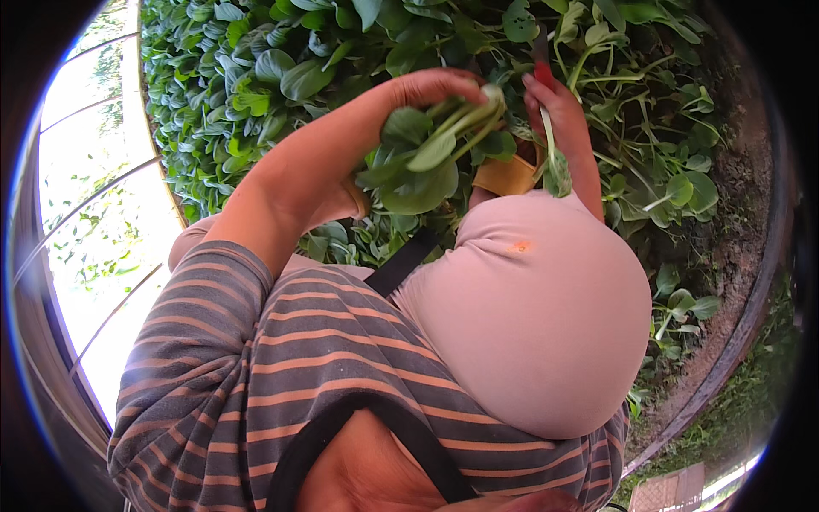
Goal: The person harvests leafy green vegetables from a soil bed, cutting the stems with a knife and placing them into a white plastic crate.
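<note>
My left hand (pixel 438 86) is closed around a leafy green plant (pixel 441 144), its pale stem base pointing right and its broad leaves hanging over my forearm side. To its right, my right hand (pixel 553 105) grips a knife by its red handle (pixel 543 75), the dark blade (pixel 540 43) pointing away from me among the leaves. A loose leaf with a pale stalk (pixel 558 173) hangs just below my right hand. Between the two hands a tan sandal (pixel 505 176) shows on a foot, partly hidden by leaves and my knee.
Dense leafy greens (pixel 307 77) fill the bed ahead and to the left. Loose stalks and leaves (pixel 640 128) lie at the right, beside bare soil (pixel 742 249) and a dark curved edging (pixel 755 301). My bent knee (pixel 544 307) is close below the hands.
</note>
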{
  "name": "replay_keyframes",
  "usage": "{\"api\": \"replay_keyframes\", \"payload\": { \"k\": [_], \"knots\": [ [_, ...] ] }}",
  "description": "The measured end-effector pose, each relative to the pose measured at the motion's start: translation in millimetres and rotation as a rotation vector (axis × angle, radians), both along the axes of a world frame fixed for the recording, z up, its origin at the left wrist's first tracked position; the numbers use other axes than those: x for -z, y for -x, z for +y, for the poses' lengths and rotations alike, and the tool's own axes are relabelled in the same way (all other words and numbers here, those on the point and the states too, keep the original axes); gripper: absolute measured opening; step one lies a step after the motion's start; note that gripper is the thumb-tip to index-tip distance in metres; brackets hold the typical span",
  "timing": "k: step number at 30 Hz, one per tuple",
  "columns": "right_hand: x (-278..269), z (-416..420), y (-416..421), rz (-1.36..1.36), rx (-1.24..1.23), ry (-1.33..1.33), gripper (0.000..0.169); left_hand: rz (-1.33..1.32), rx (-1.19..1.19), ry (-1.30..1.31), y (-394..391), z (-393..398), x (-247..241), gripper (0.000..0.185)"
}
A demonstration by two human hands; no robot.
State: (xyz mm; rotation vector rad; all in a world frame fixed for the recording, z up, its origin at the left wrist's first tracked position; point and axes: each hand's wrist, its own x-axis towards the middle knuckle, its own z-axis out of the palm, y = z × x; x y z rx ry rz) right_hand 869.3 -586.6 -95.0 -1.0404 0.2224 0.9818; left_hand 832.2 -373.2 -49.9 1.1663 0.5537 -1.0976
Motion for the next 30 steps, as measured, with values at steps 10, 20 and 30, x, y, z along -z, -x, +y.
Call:
{"api": "replay_keyframes", "payload": {
  "k": [10, 20, 30],
  "knots": [
    [48.9, 40.2, 33.1, -0.866, -0.201, 0.713, 0.033, -0.598, 0.689, -0.893, 1.8, -6.5, -17.8, 0.083],
    [76.1, 70.3, -10.3, -0.904, -0.062, 0.795, 0.036, -0.821, 0.369, -1.074, -32.9, 41.1, 12.7, 0.092],
    [104.6, 87.2, -25.7, -1.007, -0.273, 0.811, 0.036, -0.784, 0.225, -0.973, -7.2, 53.2, 15.4, 0.080]
  ]
}}
